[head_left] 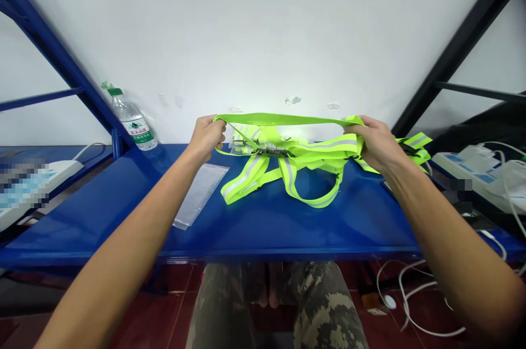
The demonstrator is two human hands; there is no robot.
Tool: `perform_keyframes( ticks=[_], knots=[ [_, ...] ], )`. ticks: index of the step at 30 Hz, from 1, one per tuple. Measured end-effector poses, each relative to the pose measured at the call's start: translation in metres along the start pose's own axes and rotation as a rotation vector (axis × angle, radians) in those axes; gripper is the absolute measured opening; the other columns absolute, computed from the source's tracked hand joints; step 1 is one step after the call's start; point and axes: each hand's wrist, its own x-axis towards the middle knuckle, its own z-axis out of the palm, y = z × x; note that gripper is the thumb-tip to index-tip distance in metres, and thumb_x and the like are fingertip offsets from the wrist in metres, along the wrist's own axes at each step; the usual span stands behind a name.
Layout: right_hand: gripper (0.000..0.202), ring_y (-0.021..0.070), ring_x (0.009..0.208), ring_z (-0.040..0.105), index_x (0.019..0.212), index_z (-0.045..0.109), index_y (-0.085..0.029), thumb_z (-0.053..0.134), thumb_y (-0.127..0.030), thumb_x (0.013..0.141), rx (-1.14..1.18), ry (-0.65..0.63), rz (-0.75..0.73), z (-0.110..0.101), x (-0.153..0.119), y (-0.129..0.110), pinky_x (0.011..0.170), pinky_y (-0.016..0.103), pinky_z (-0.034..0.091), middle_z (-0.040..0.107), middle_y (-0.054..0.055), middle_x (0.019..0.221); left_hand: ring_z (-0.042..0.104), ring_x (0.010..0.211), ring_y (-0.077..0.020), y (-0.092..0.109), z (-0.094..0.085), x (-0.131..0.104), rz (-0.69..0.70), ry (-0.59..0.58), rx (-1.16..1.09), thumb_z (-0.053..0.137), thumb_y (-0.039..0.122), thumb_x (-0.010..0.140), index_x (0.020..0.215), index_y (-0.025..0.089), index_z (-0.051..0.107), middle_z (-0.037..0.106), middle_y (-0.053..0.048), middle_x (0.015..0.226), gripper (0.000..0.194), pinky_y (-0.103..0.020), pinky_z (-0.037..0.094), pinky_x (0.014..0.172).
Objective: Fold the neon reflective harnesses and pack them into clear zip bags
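Observation:
A neon yellow-green reflective harness with silver stripes and black buckles hangs between my two hands above the blue table. My left hand is closed around one end of its waist strap. At the other end, my right hand grips several bunched folds of the same webbing. The strap is stretched nearly level between them, while looser loops droop toward the tabletop. More neon straps lie beyond my right hand. Below my left hand, a clear plastic bag lies flat on the table.
A water bottle with a green cap stands at the back left by the wall. The blue tabletop ends just above my knees. Power strips and white cables are at the right, with another strip at the left. Metal frame posts rise on both sides.

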Motion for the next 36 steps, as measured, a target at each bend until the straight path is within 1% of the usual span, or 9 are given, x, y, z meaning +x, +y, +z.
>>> perform_keyframes(
  ticks=[8,10,13,15,17,21,27,32,36],
  knots=[
    [0.063,0.0271,0.091,0.062,0.117,0.057,-0.020,0.078,-0.049,0.065,-0.617,-0.078,-0.079,0.008,-0.003,0.026,0.075,0.040,0.051,0.062,0.013,0.116,0.033,0.039,-0.0049,0.015,0.020,-0.012,-0.062,-0.090,-0.131,0.057,0.018,0.065,0.084,0.017,0.062,0.032,0.006,0.057,0.020,-0.019,0.019,0.036],
    [0.058,0.0250,0.086,0.064,0.117,0.057,-0.020,0.073,-0.051,0.071,-0.604,-0.115,-0.119,0.016,-0.012,0.034,0.071,0.038,0.051,0.063,0.013,0.116,0.033,0.038,-0.0048,0.020,0.029,-0.019,-0.076,-0.099,-0.132,0.057,0.019,0.066,0.090,0.017,0.063,0.032,0.006,0.057,0.024,-0.019,0.019,0.036],
    [0.035,0.0232,0.085,0.065,0.102,0.063,-0.021,0.065,-0.047,0.080,-0.586,-0.321,-0.285,0.031,-0.032,0.044,0.074,0.036,0.051,0.068,0.009,0.107,0.034,0.039,-0.0050,0.028,0.040,-0.026,-0.084,-0.112,-0.132,0.058,0.019,0.067,0.092,0.018,0.062,0.033,0.006,0.057,0.025,-0.020,0.021,0.037],
    [0.036,0.0272,0.097,0.064,0.105,0.064,-0.022,0.070,-0.042,0.076,-0.680,-0.475,-0.366,0.039,-0.042,0.049,0.084,0.039,0.050,0.068,0.010,0.111,0.035,0.039,-0.0056,0.033,0.043,-0.028,-0.077,-0.096,-0.130,0.058,0.019,0.066,0.092,0.017,0.062,0.033,0.006,0.056,0.026,-0.021,0.025,0.038],
    [0.045,0.0319,0.106,0.062,0.114,0.063,-0.022,0.074,-0.033,0.071,-0.839,-0.523,-0.385,0.042,-0.046,0.055,0.090,0.042,0.047,0.067,0.012,0.115,0.036,0.040,-0.0065,0.036,0.040,-0.026,-0.063,-0.043,-0.134,0.058,0.018,0.064,0.090,0.016,0.062,0.033,0.006,0.056,0.026,-0.022,0.028,0.039],
    [0.035,0.0301,0.094,0.065,0.106,0.065,-0.018,0.063,-0.018,0.071,-0.873,-0.473,-0.291,0.029,-0.034,0.059,0.083,0.039,0.048,0.070,0.012,0.098,0.038,0.045,-0.0069,0.032,0.023,-0.014,-0.049,0.126,-0.130,0.057,0.012,0.055,0.080,0.016,0.062,0.040,0.004,0.056,0.026,-0.022,0.031,0.042],
    [0.038,0.0209,0.098,0.063,0.103,0.057,-0.025,0.062,-0.020,0.066,-0.197,-0.230,-0.244,0.000,-0.018,0.036,0.078,0.032,0.051,0.062,0.005,0.111,0.044,0.053,-0.0099,0.002,-0.004,0.008,-0.220,0.234,-0.095,0.061,0.008,0.048,0.064,0.017,0.056,0.045,0.004,0.057,0.019,-0.027,0.044,0.051],
    [0.014,0.0172,0.071,0.060,0.084,0.055,-0.023,0.059,-0.017,0.071,-0.316,0.011,-0.259,-0.006,-0.016,0.013,0.064,0.030,0.049,0.060,0.002,0.079,0.056,0.057,-0.0145,-0.015,-0.011,0.012,-0.361,0.115,-0.108,0.055,0.004,0.047,0.072,0.018,0.058,0.056,0.001,0.064,0.029,-0.030,0.050,0.054],
    [0.008,0.0109,0.048,0.047,0.083,0.058,-0.022,0.052,-0.019,0.078,-0.374,-0.110,-0.232,-0.005,-0.021,0.009,0.048,0.026,0.039,0.056,-0.001,0.068,0.054,0.048,-0.0142,-0.019,-0.016,0.008,-0.504,-0.158,-0.234,0.053,0.000,0.046,0.079,0.016,0.059,0.057,-0.003,0.065,0.038,-0.027,0.047,0.042]
  ],
)
